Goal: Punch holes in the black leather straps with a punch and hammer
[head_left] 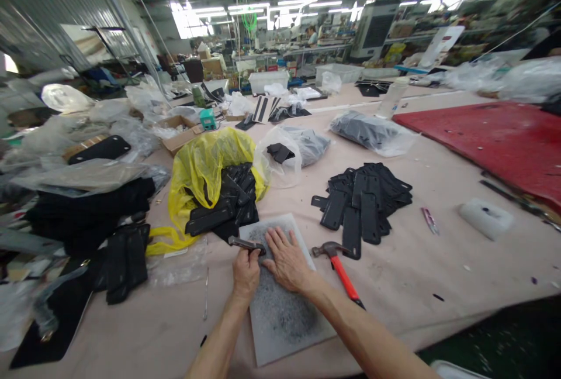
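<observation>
My left hand (246, 274) pinches a narrow black strip (246, 244) between thumb and fingers, at the left edge of a worn white board (284, 320). The strip looks like one of the black pieces lying about, with a small hole near its right end. Palm down on the board, my right hand (286, 259) lies with its fingers stretched out, close to the strip's end. To the right of the board rests a claw hammer (343, 274) with an orange-red handle. Behind it is a pile of black slotted strips (366, 200).
A yellow plastic bag (210, 157) spills black strips left of the board's far end. Clear bags (372, 130) stand farther back. At right lie a pink-handled tool (430, 221), a white wrapped roll (486, 218) and a red sheet (491, 139). Black material (87, 209) crowds the left.
</observation>
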`<state>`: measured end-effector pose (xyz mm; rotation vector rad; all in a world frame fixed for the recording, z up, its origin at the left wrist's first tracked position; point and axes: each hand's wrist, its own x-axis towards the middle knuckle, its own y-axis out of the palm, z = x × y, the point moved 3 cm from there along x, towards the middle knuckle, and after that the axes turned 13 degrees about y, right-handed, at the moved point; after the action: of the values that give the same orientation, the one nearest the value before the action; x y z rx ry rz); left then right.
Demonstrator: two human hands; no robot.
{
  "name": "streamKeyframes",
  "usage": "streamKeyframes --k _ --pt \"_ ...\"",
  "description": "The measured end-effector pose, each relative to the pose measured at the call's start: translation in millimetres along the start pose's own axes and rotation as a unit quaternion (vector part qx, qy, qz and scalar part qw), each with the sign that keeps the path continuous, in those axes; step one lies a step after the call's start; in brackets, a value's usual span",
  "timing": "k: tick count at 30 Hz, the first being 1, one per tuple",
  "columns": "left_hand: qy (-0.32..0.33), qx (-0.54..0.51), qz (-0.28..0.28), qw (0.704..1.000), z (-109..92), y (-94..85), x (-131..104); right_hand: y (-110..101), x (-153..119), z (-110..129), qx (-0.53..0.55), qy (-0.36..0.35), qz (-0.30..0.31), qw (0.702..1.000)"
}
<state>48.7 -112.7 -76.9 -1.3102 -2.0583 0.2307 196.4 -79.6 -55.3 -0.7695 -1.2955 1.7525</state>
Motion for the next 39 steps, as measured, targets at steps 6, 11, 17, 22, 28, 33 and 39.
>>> streamKeyframes --k 6,11,17,22,28,33,39 --pt "0.010 -0.006 -0.017 1.000 -2 -1.8 -5 -2 -23 -33 -0.006 0.200 -0.052 0.978" --pt "-0.039 -0.023 -0.037 0.998 -5 -4.4 -3 -2 -30 -47 0.010 0.184 -0.085 0.979" --pt "-0.076 -0.023 -0.054 0.995 -11 -20.0 -34 11 -85 -33 0.018 0.188 -0.111 0.976" --pt "-0.084 -0.042 -0.067 0.993 -18 -23.7 -56 19 -95 -36 0.018 0.148 -0.132 0.980" --pt "-0.105 -0.074 -0.075 0.989 -16 -18.6 -54 49 -88 -53 0.014 0.185 -0.094 0.978" --pt "-0.124 -0.122 -0.060 0.983 -11 -14.9 -59 40 -83 -59 -0.005 0.147 -0.114 0.982" --pt "-0.123 -0.113 -0.069 0.983 -11 -16.1 -59 -46 41 40 0.041 0.014 -0.113 0.993"
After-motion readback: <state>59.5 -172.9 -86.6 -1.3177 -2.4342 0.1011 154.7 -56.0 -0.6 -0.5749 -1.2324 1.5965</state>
